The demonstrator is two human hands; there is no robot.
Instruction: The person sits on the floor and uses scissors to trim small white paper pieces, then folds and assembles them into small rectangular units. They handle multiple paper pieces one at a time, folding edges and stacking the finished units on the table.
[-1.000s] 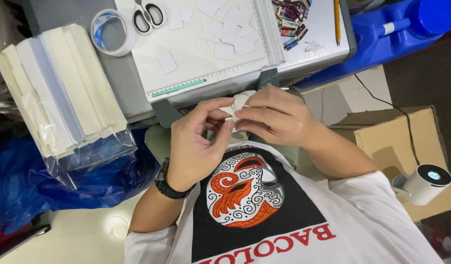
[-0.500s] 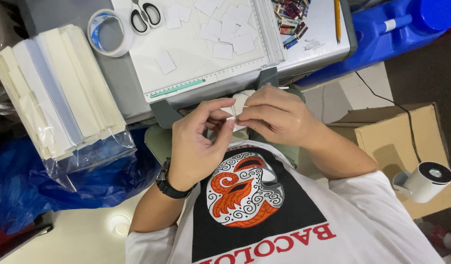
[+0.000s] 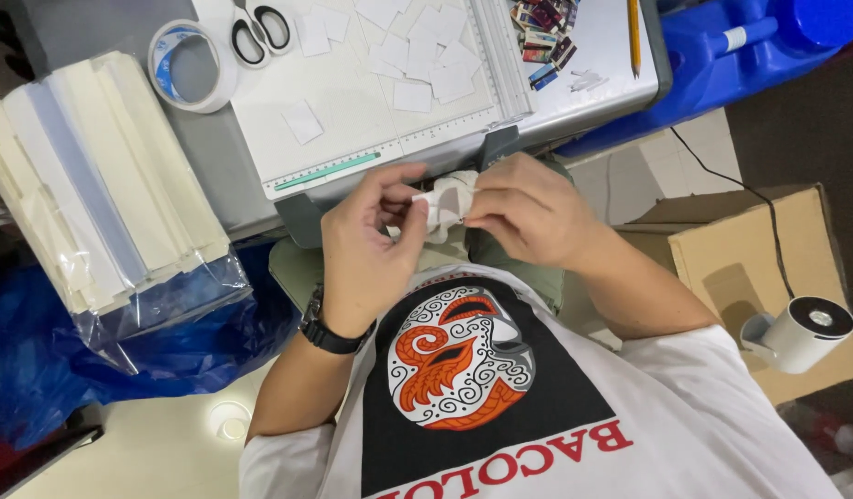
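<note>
Both hands are meeting in the middle of the frame, just below the edge of the grey cutting board (image 3: 574, 115). The left hand (image 3: 366, 245) is pinching one side of a small white folded piece (image 3: 447, 205) between thumb and fingertips, and the right hand (image 3: 528, 212) is closing its fingers on the other side — looks like paper or thin card, hard to say from here. The piece is sitting right between the two hands, over the lap. A black watch (image 3: 329, 334) is showing on the left wrist. Up top, scissors (image 3: 257, 28) and a tape roll (image 3: 188, 63) are lying near small white squares (image 3: 412, 65). A bagged stack of white sheets (image 3: 103, 199) is filling the left side — a pencil (image 3: 633, 23) is lying upper right.
</note>
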